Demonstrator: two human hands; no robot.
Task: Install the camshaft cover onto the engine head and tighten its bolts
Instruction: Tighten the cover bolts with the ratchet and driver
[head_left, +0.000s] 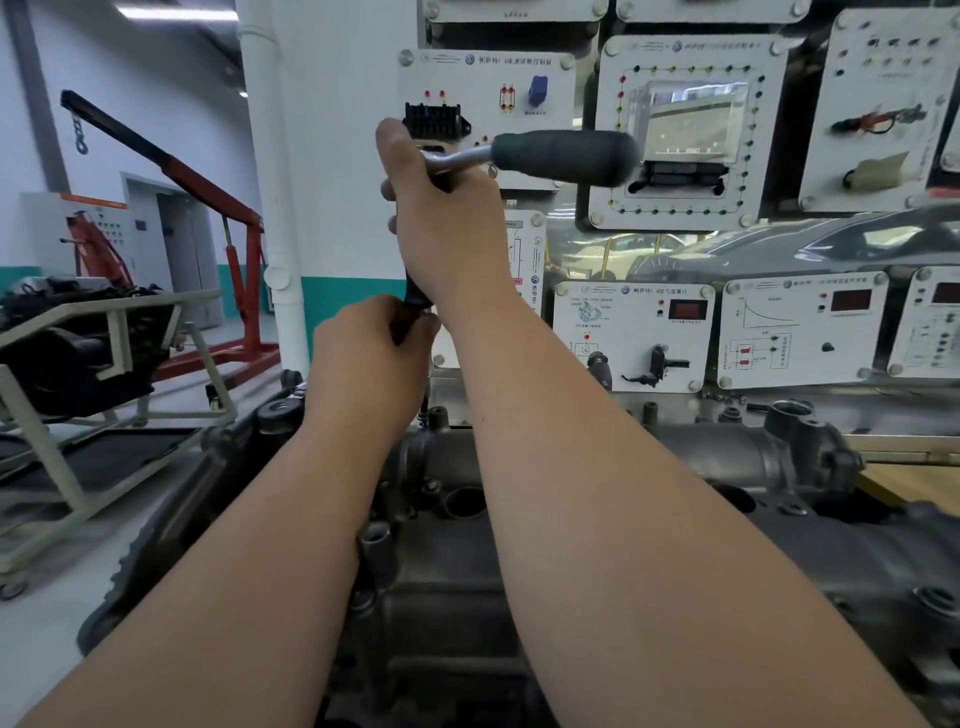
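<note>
A dark grey camshaft cover (727, 452) lies across the engine head (452, 587) below my arms. My right hand (447, 218) grips the head end of a ratchet wrench (561, 156), whose black handle points right. A dark extension bar (413, 296) runs down from the ratchet toward a bolt (425, 413) at the cover's far edge. My left hand (374, 353) pinches the lower part of that extension. The bar's tip is hidden behind my left hand.
White training panels (634, 332) with displays and switches stand right behind the engine. A red engine crane (244, 249) and a metal stand with a dark engine (78, 353) are at left. A wooden bench top (904, 480) shows at right.
</note>
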